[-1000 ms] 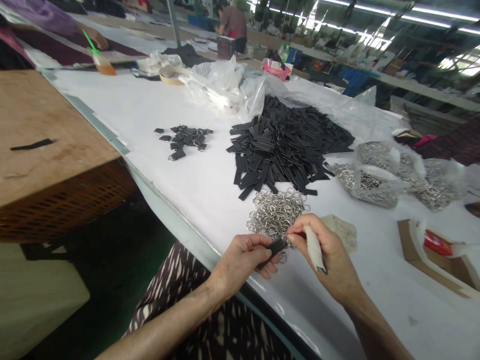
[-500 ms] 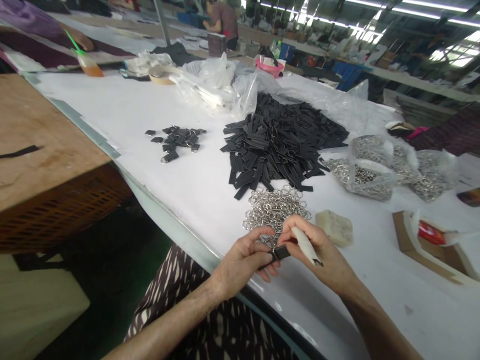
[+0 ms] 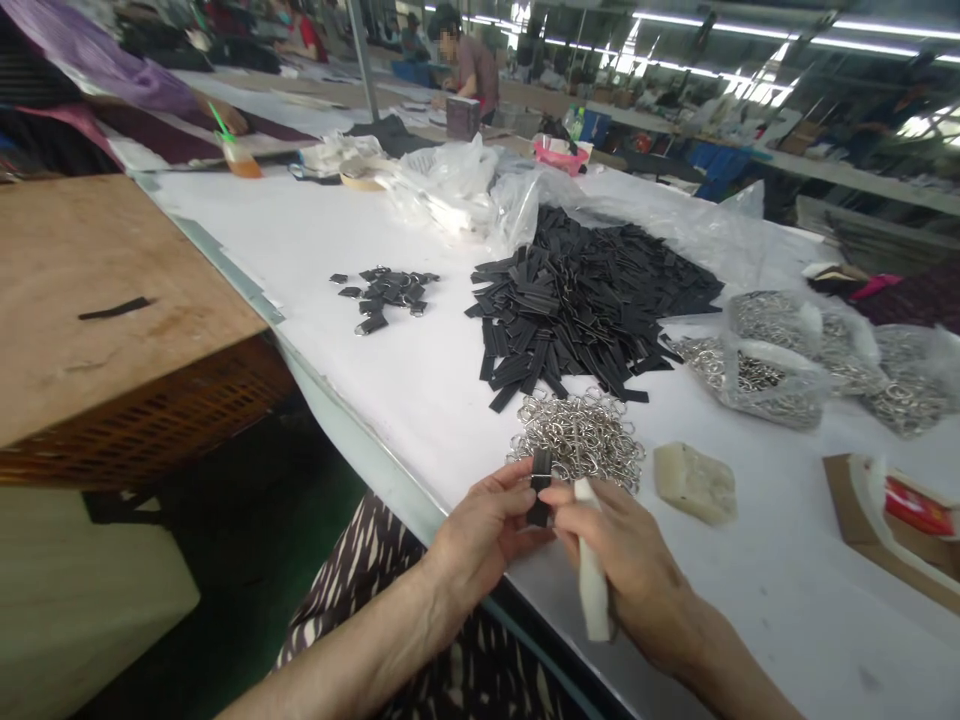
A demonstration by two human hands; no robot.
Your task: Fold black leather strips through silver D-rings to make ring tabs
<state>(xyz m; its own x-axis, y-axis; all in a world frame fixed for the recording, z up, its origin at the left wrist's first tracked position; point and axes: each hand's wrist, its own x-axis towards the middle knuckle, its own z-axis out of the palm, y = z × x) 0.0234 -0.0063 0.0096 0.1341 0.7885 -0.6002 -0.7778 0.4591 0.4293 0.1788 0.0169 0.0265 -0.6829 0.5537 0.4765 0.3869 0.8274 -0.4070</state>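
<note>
My left hand pinches a short black fabric strip, held upright near the table's front edge, with a thin metal ring around it. My right hand is closed around a white-wrapped tool that slants down toward me, and its fingertips touch the strip's right side. The tool's tip is hidden in the hand. Just beyond my hands lies a heap of silver metal rings. A large pile of black strips spreads behind it. To the left is a small group of folded strips with rings.
A yellowish block sits right of the rings. Clear bags of rings and a cardboard box are farther right. Plastic sheeting lies behind the pile. At left, a wooden board carries one strip. Other people work in the background.
The black strip has turned from lying sideways to upright between my fingers. My right hand has tipped the white-wrapped tool steeper. The whole view has shifted slightly left.
</note>
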